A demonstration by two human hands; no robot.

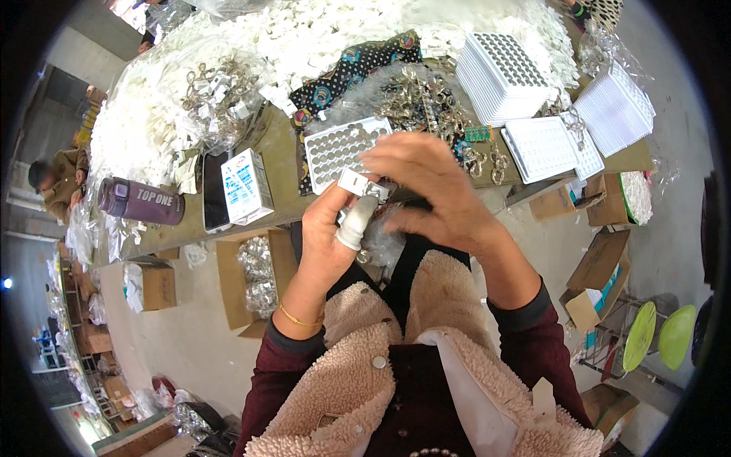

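My left hand is closed around a small white plastic casing with a metal keyring clasp at its side. A white cover wraps one of its digits. My right hand, smeared by motion, reaches over the casing from the right, its fingers stretched and apart from the thumb; nothing shows in it. Just beyond both hands lies a white tray with rows of round silver button cells, its right corner partly covered by my right fingers.
White pieces heap across the table's far side. Keyring clasps, stacked trays, a green circuit board strip, a purple bottle and a white carton surround the work spot. A cardboard box sits below.
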